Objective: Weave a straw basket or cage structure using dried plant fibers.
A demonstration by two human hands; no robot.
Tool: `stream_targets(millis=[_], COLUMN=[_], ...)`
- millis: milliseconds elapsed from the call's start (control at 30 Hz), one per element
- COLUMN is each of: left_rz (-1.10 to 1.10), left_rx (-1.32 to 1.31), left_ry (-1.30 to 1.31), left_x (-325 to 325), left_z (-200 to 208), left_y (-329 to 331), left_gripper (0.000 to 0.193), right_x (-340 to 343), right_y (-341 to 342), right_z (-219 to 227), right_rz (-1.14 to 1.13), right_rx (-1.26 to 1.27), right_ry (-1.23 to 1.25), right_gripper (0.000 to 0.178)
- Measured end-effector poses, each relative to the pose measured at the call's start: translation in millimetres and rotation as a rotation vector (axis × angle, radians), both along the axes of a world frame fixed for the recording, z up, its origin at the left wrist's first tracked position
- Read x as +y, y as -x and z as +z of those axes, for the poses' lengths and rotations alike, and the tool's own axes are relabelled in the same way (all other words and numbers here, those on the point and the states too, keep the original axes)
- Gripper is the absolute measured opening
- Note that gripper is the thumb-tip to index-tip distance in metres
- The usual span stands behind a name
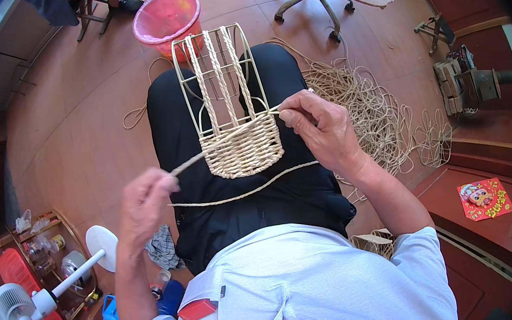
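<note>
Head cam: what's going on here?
A seated person is weaving cord onto a wire frame resting on their lap. The lower part of the frame is already covered with a woven band; above it, three braided strips run up to the top. The right hand pinches the cord at the frame's right edge, while the left hand holds the cord pulled out to the left. A loose pile of cord lies on the floor to the right.
</note>
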State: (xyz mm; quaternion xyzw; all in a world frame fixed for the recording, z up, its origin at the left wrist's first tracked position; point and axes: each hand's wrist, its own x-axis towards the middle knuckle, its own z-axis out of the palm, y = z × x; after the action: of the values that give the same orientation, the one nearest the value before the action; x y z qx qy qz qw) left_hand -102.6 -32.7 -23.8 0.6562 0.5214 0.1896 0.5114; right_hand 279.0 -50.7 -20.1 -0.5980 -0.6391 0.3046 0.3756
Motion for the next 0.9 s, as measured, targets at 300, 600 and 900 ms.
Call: stream_targets(millis=[300, 600, 900], left_rz=[1.302, 0.641, 0.407], left_rx=[-0.064, 0.415, -0.017], left_ry=[-0.305, -0.294, -0.349], left_x=[19, 34, 15], left_z=[-9, -50, -11], left_y=[373, 131, -52], left_gripper=[0.026, 0.049, 0.028], right_x=[14, 18, 3], right_y=[-3, 1, 21], right_z=[-10, -18, -18], right_rz=[-0.034, -0.088, -0.219], right_rx=[0.016, 0.253, 0.494], right_ry=[-0.047, 0.106, 0.208], right_gripper=[0.01, 0.008, 0.012])
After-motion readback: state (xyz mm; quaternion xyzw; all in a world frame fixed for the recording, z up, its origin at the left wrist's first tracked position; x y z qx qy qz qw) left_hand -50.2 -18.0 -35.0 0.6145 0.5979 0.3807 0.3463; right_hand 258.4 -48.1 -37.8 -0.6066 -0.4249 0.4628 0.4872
